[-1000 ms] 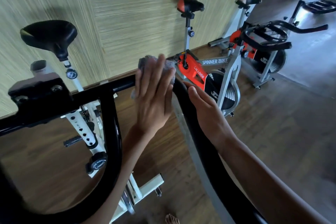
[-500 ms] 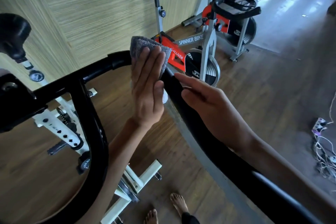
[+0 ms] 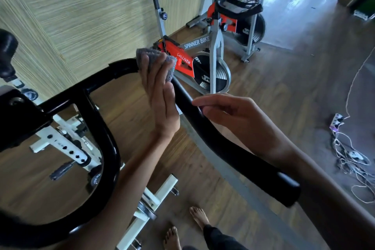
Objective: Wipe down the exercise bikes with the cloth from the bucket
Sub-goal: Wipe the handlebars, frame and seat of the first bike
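Note:
A grey cloth (image 3: 156, 59) lies against the bend of the black handlebar (image 3: 233, 148) of the nearest, white-framed bike (image 3: 67, 146). My left hand (image 3: 160, 99) presses the cloth onto the bar with straight fingers, palm flat. My right hand (image 3: 233, 115) reaches over the right arm of the same handlebar, fingers extended and loosely bent, fingertips touching the bar just below the cloth. The bucket is not in view.
A red and grey spinner bike (image 3: 203, 55) stands just beyond the handlebar, with another bike (image 3: 243, 16) behind it. The wall (image 3: 81, 6) runs along the left. A power strip with tangled cables (image 3: 349, 154) lies on the wooden floor at right. My bare feet (image 3: 188, 227) are below.
The camera view has tilted down and shifted, bringing feet and cables into view. My left hand keeps the cloth at the handlebar bend; my right hand has slid slightly down the bar.

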`<state>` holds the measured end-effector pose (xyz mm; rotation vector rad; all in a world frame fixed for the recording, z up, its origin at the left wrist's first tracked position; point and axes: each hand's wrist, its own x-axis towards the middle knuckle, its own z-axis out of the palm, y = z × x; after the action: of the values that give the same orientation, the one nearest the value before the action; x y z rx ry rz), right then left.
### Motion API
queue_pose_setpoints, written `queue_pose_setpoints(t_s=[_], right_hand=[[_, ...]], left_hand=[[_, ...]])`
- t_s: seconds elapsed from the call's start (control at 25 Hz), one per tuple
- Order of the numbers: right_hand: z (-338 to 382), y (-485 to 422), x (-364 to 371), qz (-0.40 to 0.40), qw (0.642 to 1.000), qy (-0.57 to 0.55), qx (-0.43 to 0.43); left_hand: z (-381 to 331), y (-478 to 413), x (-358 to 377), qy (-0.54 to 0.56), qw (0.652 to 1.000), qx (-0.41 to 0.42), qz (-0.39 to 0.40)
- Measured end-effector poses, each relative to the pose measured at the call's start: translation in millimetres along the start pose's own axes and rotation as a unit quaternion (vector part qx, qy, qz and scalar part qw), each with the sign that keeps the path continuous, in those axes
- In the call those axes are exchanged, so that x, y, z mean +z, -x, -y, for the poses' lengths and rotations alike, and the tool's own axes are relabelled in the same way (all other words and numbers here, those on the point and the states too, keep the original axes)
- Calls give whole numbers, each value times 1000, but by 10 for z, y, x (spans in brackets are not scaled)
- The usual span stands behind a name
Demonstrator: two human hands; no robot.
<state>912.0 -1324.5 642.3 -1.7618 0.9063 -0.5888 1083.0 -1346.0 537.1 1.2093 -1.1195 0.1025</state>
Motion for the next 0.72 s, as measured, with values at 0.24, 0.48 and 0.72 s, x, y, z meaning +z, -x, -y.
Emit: queue_pose_setpoints(t_s=[0.24, 0.48, 0.72], right_hand=[[130, 408, -86, -13, 995, -91, 40], [278, 809, -92, -80, 980, -175, 53], [275, 947, 33, -218, 976, -3, 6]], left_hand=[[-389, 326, -46, 59, 996, -57, 40], [-871, 673, -140, 27, 991, -82, 103], [-1146, 925, -262, -14, 983, -23, 180]])
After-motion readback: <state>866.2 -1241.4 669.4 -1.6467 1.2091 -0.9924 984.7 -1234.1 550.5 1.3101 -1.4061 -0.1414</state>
